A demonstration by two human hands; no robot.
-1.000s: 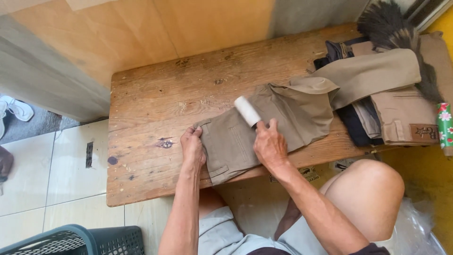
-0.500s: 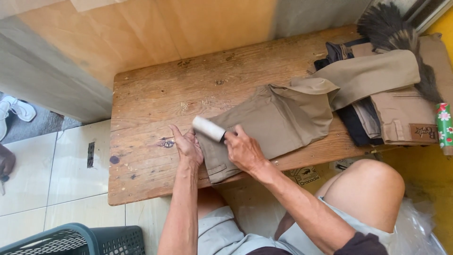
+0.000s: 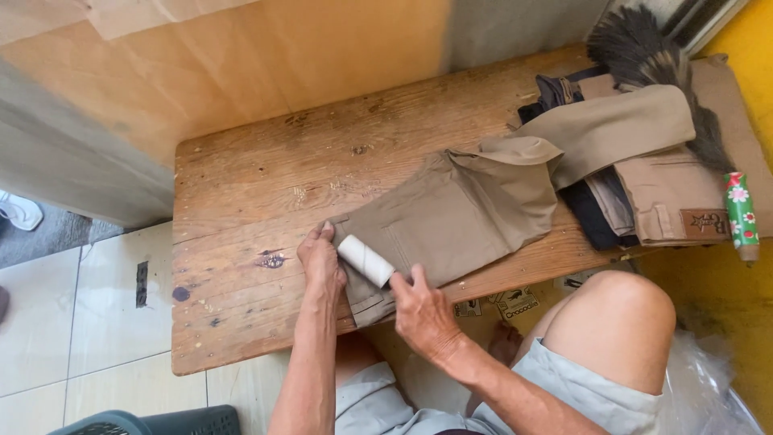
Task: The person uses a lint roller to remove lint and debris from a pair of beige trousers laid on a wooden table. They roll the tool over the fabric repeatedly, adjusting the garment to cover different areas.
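Observation:
Khaki trousers lie spread on a worn wooden table. My left hand presses flat on the trousers' near left end, at the waistband. My right hand grips the handle of a white lint roller, whose roll rests on the fabric right beside my left hand, close to the table's front edge.
A pile of folded khaki and dark clothes sits at the table's right end, with a dark feather duster on top. A green flowered roll lies at the far right. My bare knee is below; a dark basket stands on the tiled floor.
My right hand has drawn the lint roller along the trousers from their middle toward the left end, next to my left hand. My left hand has stayed in place.

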